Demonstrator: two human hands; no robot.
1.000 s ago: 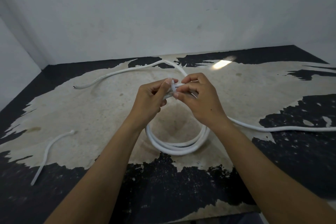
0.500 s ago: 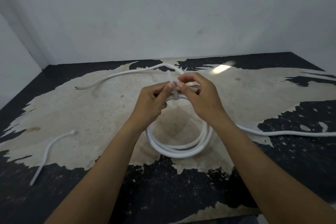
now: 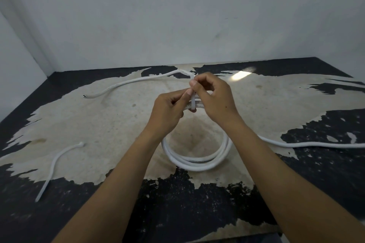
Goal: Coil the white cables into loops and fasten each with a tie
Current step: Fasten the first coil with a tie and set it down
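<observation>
Head view: two bare hands meet above one coiled white cable on the worn bench. Left hand and right hand each pinch one white tie wrapped around the coil's top. One separate short cable lies far left.

You're looking down at a bench whose black coating has peeled away across the middle, leaving a broad pale patch with ragged dark edges. A bright spot of light falls on it near the far side. Behind stands a plain grey-white wall, meeting a side wall at your left.
</observation>
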